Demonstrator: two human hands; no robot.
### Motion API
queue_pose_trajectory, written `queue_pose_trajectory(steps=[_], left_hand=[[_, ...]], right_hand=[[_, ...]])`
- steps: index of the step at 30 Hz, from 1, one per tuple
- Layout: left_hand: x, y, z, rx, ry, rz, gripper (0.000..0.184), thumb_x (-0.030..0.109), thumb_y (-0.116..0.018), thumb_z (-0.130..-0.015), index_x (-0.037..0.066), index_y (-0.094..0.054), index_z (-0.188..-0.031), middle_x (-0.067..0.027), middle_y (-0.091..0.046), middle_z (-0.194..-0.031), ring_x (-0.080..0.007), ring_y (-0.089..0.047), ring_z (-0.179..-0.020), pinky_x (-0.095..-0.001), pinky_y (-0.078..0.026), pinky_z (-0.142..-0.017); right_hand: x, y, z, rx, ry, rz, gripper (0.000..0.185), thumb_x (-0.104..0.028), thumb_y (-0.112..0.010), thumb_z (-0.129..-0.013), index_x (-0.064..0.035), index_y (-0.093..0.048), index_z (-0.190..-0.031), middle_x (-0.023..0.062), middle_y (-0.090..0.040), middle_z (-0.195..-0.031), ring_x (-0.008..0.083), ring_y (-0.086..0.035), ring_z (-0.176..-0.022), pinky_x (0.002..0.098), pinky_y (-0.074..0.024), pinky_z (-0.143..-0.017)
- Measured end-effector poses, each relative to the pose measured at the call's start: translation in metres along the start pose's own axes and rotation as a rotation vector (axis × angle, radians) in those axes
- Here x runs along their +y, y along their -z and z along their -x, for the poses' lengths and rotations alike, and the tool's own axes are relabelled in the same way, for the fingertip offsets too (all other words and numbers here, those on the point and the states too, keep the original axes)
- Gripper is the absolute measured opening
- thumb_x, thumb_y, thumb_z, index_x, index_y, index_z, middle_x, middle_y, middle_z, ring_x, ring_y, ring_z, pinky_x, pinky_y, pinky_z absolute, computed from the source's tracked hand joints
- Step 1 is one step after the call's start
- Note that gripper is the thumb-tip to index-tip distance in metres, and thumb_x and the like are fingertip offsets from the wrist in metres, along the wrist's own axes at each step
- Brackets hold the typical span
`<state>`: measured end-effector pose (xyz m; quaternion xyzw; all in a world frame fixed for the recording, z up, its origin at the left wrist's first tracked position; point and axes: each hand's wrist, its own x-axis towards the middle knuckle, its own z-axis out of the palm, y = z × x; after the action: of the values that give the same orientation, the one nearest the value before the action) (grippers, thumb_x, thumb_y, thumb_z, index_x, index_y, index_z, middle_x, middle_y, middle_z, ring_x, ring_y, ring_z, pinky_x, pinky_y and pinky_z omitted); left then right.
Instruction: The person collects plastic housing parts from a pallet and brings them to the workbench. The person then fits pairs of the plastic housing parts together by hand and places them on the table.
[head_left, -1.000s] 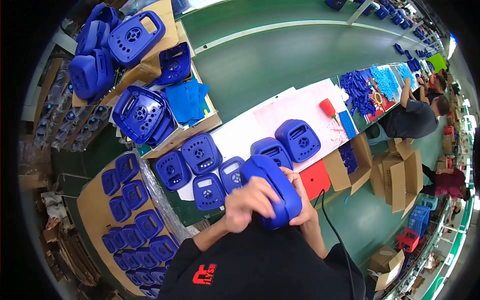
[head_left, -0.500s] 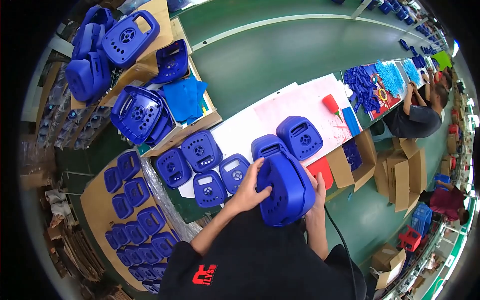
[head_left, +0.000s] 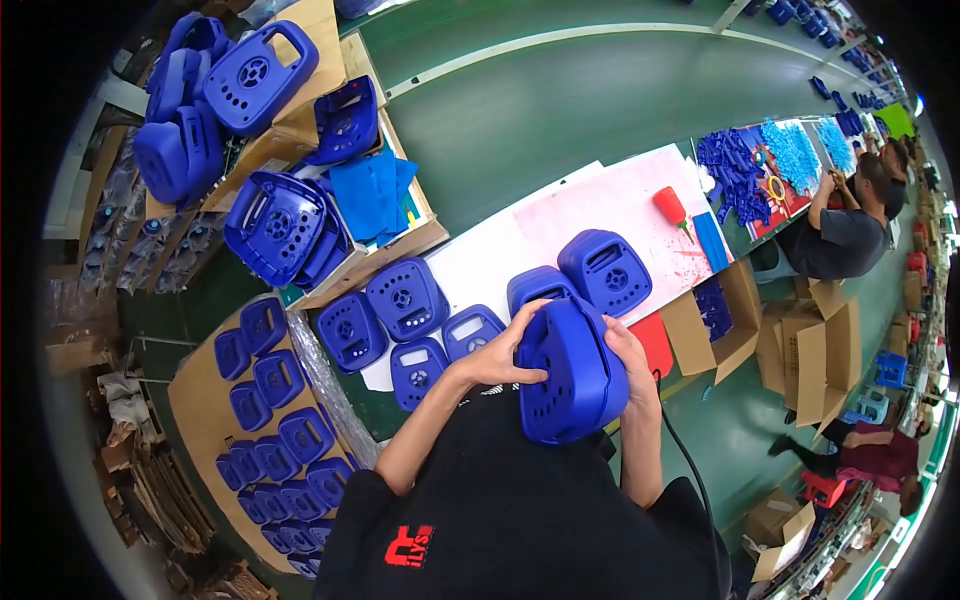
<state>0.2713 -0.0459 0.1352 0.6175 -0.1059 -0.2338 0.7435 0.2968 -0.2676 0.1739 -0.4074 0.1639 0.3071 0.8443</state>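
Note:
A blue plastic speaker-like housing is held up in front of my chest, tilted, with a seam running between its two shells. My left hand grips its left side, the thumb against the perforated face and the fingers over the upper edge. Closed on the right side is my right hand, its thumb along the top near the seam; its other fingers are mostly hidden. Just beyond it on the table stand another blue housing, partly covered, and a whole one.
More blue housings stand at the table's left end. A red-tipped bottle lies on the white tabletop. Several shells cover a cardboard sheet at lower left. Open cartons stand right. A co-worker sits farther along.
My right hand has come up the housing's side, and its thumb now shows along the top near the seam. The housing has turned slightly. A person in maroon at far right has moved.

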Motion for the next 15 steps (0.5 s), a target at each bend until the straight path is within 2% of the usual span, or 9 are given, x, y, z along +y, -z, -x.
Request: queue_pose_trajectory(steps=[1,8,10,11,12,13,14,15], left_hand=[[0.004,0.000,0.000,-0.018,0.031,0.036,0.107,0.004,-0.077,-0.067,0.011,-0.008,-0.148,-0.0122,-0.025,-0.144,-0.0235,-0.022,-0.137,-0.0348,-0.019,-0.113],[0.017,-0.001,0.008,0.043,0.062,0.087,0.105,0.001,-0.075,-0.066,0.011,-0.010,-0.148,-0.0114,-0.026,-0.144,-0.0224,-0.024,-0.136,-0.0360,-0.020,-0.112],[0.011,-0.006,0.012,0.152,-0.001,0.100,0.100,0.000,-0.073,-0.067,0.008,-0.014,-0.147,-0.0095,-0.029,-0.141,-0.0201,-0.030,-0.133,-0.0337,-0.030,-0.108],[0.001,-0.007,0.016,0.155,-0.002,0.102,0.100,0.000,-0.073,-0.067,0.008,-0.014,-0.147,-0.0095,-0.029,-0.141,-0.0201,-0.030,-0.133,-0.0337,-0.030,-0.108],[-0.014,-0.007,0.020,0.174,0.000,0.223,0.097,0.002,-0.073,-0.070,0.009,-0.014,-0.147,-0.0107,-0.032,-0.140,-0.0211,-0.034,-0.131,-0.0346,-0.035,-0.106],[-0.025,-0.007,0.023,0.192,0.003,0.344,0.095,0.004,-0.073,-0.073,0.009,-0.014,-0.147,-0.0120,-0.036,-0.140,-0.0221,-0.039,-0.129,-0.0355,-0.039,-0.103],[-0.036,-0.008,0.024,0.194,0.001,0.345,0.095,0.004,-0.073,-0.073,0.009,-0.014,-0.147,-0.0120,-0.036,-0.140,-0.0221,-0.039,-0.129,-0.0355,-0.039,-0.103],[-0.040,-0.010,0.025,0.204,0.087,0.549,0.090,0.015,-0.076,-0.073,0.008,-0.023,-0.145,-0.0143,-0.041,-0.137,-0.0243,-0.043,-0.127,-0.0387,-0.040,-0.103]], right_hand=[[-0.001,-0.001,-0.001,0.002,-0.002,-0.001,0.039,-0.018,-0.064,-0.088,0.0000,-0.050,-0.119,0.0112,-0.062,-0.106,0.0151,-0.063,-0.094,0.0254,-0.0525,-0.081],[-0.008,-0.013,0.000,-0.006,0.022,0.061,0.043,-0.017,-0.066,-0.085,-0.0007,-0.047,-0.120,0.0111,-0.061,-0.105,0.0147,-0.062,-0.093,0.0268,-0.0516,-0.082],[-0.015,-0.020,0.007,-0.031,0.043,0.071,0.045,-0.016,-0.067,-0.084,-0.0004,-0.046,-0.120,0.0115,-0.061,-0.107,0.0151,-0.061,-0.095,0.0281,-0.0507,-0.084],[-0.020,-0.025,0.012,-0.079,0.122,0.143,0.055,-0.014,-0.070,-0.080,0.0011,-0.043,-0.125,0.0120,-0.060,-0.108,0.0167,-0.060,-0.099,0.0294,-0.0484,-0.088],[-0.024,-0.030,0.016,-0.128,0.203,0.215,0.065,-0.012,-0.074,-0.076,0.0026,-0.040,-0.130,0.0126,-0.060,-0.110,0.0183,-0.059,-0.103,0.0308,-0.0461,-0.092],[-0.029,-0.034,0.020,-0.130,0.202,0.217,0.065,-0.012,-0.074,-0.076,0.0026,-0.040,-0.130,0.0126,-0.060,-0.110,0.0183,-0.059,-0.103,0.0308,-0.0461,-0.092],[-0.035,-0.037,0.025,-0.179,0.278,0.337,0.078,-0.008,-0.077,-0.071,0.0034,-0.034,-0.135,0.0126,-0.060,-0.112,0.0200,-0.057,-0.106,0.0317,-0.0436,-0.095],[-0.038,-0.037,0.029,-0.228,0.353,0.458,0.091,-0.005,-0.079,-0.066,0.0043,-0.028,-0.141,0.0126,-0.059,-0.114,0.0216,-0.056,-0.110,0.0325,-0.0410,-0.098]])
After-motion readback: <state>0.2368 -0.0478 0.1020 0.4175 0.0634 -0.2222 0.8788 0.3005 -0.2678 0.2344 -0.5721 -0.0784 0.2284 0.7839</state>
